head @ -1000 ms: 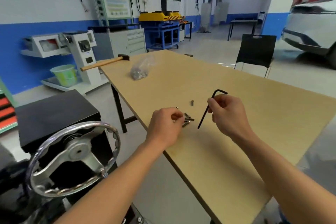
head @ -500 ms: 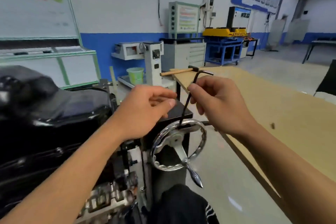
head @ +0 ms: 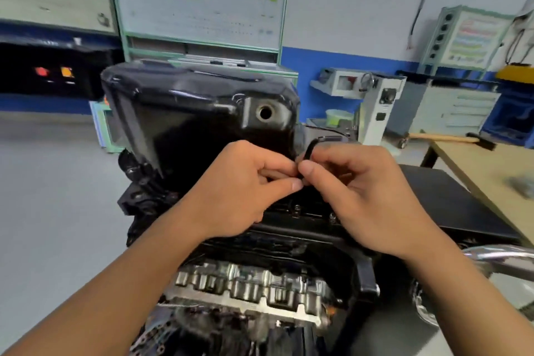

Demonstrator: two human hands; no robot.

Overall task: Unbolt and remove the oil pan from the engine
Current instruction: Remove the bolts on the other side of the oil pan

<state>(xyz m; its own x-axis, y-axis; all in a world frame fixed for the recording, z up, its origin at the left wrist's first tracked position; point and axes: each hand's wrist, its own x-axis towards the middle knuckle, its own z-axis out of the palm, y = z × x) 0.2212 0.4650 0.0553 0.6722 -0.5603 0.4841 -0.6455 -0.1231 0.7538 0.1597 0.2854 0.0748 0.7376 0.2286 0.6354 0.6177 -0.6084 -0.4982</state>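
While right hand [head: 355, 191] and left hand [head: 245, 191] pinch hex key [head: 307, 150], oil pan [head: 187, 113] just behind.

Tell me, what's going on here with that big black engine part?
A person is working on an engine with its black oil pan on top. The right hand grips a bent hex key in front of the pan, and fingertips of the left hand meet it there; whether they pinch the key is hard to tell. The pan sits on the engine, and bolts show below the hands.
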